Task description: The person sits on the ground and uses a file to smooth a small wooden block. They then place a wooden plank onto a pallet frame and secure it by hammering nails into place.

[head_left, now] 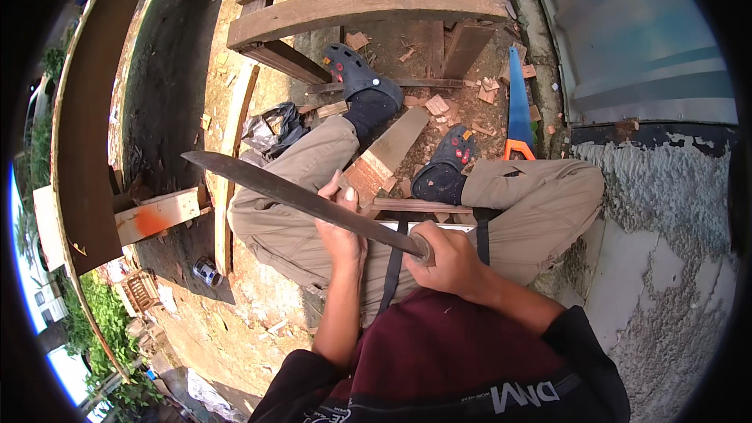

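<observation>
In my right hand is the handle of a machete. Its long dark blade points up and to the left, passing above my lap and my left hand. That left hand is closed on the near end of a wooden board, partly hidden by the blade. The board slants away between my legs, its near part pale and rough, its far part grey-brown. Across my lap, below the board, lies a reddish wooden strip. Wood chips are scattered around my feet.
A slatted wooden bench stands ahead. The handsaw with an orange handle lies right of my foot, near the metal sheet and rough wall. A long timber, a black plastic bag and a can are at left.
</observation>
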`<state>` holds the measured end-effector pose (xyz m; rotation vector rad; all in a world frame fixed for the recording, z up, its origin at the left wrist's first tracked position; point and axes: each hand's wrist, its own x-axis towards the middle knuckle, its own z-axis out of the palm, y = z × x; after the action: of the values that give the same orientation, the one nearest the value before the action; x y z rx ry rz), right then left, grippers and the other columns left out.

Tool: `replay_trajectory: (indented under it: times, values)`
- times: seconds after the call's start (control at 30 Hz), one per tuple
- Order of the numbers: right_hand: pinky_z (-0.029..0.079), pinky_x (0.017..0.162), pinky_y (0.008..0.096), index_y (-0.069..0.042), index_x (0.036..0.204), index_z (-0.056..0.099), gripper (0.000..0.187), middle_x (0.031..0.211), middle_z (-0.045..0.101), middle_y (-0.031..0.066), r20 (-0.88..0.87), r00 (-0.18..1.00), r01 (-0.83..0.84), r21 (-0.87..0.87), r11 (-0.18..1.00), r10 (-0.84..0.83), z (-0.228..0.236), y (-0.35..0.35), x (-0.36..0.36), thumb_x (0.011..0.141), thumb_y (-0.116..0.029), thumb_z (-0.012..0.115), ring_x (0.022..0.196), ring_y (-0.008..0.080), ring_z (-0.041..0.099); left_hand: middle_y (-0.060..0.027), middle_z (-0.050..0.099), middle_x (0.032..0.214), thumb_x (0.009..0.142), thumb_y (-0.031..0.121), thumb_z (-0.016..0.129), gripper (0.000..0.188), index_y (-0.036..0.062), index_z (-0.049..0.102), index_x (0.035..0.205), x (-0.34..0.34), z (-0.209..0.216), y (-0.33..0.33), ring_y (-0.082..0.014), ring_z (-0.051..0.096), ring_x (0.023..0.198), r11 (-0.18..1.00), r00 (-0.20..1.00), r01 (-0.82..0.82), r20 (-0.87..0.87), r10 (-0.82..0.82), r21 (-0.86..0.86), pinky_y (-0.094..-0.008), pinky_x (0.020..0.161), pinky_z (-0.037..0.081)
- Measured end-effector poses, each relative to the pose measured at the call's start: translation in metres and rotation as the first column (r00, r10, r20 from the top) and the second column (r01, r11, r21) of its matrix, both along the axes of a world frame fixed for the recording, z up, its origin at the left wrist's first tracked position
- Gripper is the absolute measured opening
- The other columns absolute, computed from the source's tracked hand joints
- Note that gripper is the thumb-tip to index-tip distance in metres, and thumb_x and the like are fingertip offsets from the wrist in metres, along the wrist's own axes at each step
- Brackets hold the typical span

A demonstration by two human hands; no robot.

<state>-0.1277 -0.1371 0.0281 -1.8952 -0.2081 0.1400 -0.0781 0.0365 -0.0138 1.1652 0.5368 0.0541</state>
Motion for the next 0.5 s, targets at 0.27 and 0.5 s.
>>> replay_trajectory:
  times: [0.27, 0.5]
  values:
    - [0.054, 0.060, 0.0444, 0.000, 0.102, 0.058, 0.027, 0.069, 0.066, 0.0202, -0.157, 0.987, -0.010, -0.177, 0.984, -0.018, -0.006, -0.006, 0.013, 0.084, -0.016, 0.071, 0.067, 0.0389, 0.068, -0.0095, 0.065, 0.117, 0.092, 0.004, 0.068, 0.041, 0.0011, 0.053, 0.130, 0.001, -0.025, 0.010, -0.0127, 0.063, 0.104, 0.998, 0.993, 0.034, 0.118, -0.029, -0.047, -0.0216, 0.073, 0.052]
    - [0.053, 0.059, 0.0439, -0.001, 0.099, 0.058, 0.026, 0.068, 0.064, 0.0193, -0.128, 0.991, 0.009, -0.214, 0.977, -0.037, -0.061, -0.018, 0.013, 0.082, -0.013, 0.073, 0.066, 0.0387, 0.068, -0.0090, 0.061, 0.122, 0.096, 0.010, 0.065, 0.032, 0.0042, 0.054, 0.126, 0.007, -0.016, 0.005, -0.0172, 0.063, 0.108, 0.999, 0.998, 0.018, 0.060, -0.015, -0.044, -0.0374, 0.084, 0.061]
